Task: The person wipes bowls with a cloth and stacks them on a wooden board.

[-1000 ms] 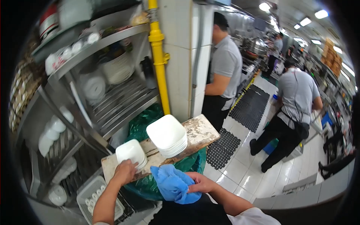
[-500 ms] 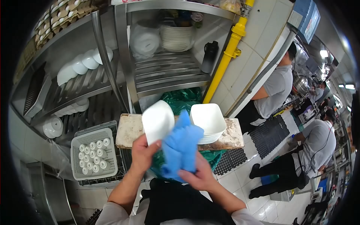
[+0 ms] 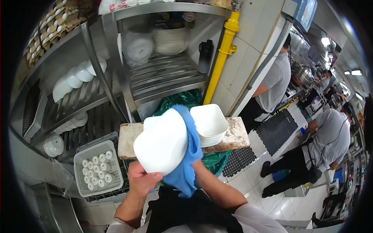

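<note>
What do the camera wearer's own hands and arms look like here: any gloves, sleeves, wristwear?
The left hand wears no glove. The right hand is mostly hidden, but the part that shows is gloveless. No watch or band is visible on the bare forearms. Short, plain whitish sleeves start around the elbows, without visible markings. A black apron shows between the arms.

left hand [image 3: 143, 179] pinching, right hand [image 3: 197, 165] perhaps curled, obscured
</note>
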`<action>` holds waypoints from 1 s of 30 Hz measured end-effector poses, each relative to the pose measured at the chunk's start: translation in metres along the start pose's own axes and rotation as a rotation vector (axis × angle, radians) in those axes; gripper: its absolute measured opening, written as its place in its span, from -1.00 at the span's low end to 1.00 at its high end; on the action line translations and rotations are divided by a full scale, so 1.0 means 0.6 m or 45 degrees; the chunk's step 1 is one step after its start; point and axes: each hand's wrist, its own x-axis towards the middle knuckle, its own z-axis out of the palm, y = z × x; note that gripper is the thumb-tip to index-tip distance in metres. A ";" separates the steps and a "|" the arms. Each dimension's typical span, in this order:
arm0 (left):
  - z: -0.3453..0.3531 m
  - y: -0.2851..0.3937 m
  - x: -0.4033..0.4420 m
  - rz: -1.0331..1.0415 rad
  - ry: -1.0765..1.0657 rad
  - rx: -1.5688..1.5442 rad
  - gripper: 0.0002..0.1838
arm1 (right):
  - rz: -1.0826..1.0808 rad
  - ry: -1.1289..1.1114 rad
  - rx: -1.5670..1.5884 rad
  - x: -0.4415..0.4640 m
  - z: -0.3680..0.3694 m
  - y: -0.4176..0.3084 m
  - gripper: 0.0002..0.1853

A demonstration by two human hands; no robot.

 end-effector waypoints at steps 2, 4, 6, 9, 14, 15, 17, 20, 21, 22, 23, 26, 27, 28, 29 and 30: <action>0.008 -0.002 0.018 0.093 0.033 -0.069 -0.74 | 0.136 0.145 -0.241 -0.038 -0.002 0.027 -0.54; 0.015 -0.010 0.040 0.038 0.001 0.006 -0.74 | -0.036 -0.639 -1.209 -0.106 -0.110 0.048 -0.48; 0.028 -0.021 0.064 -0.009 -0.025 0.077 -0.73 | 0.289 -0.562 -0.975 -0.124 -0.095 0.002 -0.47; 0.064 -0.045 0.117 -0.064 -0.365 0.727 -0.77 | 0.510 -0.450 -0.783 -0.143 -0.127 -0.025 -0.47; 0.123 -0.151 0.211 0.510 -0.852 1.344 -0.74 | 0.251 -0.286 -1.178 -0.191 -0.222 -0.049 -0.52; 0.126 -0.170 0.221 0.453 -0.944 1.474 -0.76 | 0.205 -0.255 -1.181 -0.197 -0.238 -0.052 -0.52; 0.132 -0.198 0.235 0.422 -1.041 1.643 -0.78 | 0.150 -0.239 -1.184 -0.215 -0.268 -0.050 -0.53; 0.123 -0.227 0.244 0.489 -1.158 1.801 -0.77 | 0.096 -0.195 -1.179 -0.237 -0.296 -0.048 -0.53; 0.131 -0.230 0.245 0.536 -1.159 1.885 -0.78 | 0.078 -0.154 -1.171 -0.239 -0.289 -0.061 -0.53; 0.140 -0.235 0.243 0.544 -1.197 1.873 -0.78 | 0.130 -0.131 -1.075 -0.242 -0.283 -0.075 -0.54; 0.150 -0.225 0.237 0.469 -1.170 1.924 -0.78 | 0.188 -0.117 -0.978 -0.247 -0.276 -0.084 -0.54; 0.177 -0.209 0.228 0.296 -1.120 1.980 -0.80 | 0.123 -0.117 -1.007 -0.254 -0.280 -0.091 -0.53; 0.185 -0.207 0.225 0.193 -1.105 1.987 -0.80 | 0.132 -0.117 -1.010 -0.255 -0.283 -0.091 -0.53; 0.187 -0.207 0.221 0.088 -1.089 1.993 -0.80 | 0.155 -0.116 -0.896 -0.256 -0.287 -0.090 -0.50; 0.181 -0.216 0.221 0.078 -1.081 1.986 -0.80 | 0.180 -0.115 -0.785 -0.256 -0.291 -0.090 -0.47; 0.175 -0.226 0.221 0.219 -1.038 1.962 -0.80 | 0.230 -0.130 -0.740 -0.257 -0.294 -0.090 -0.46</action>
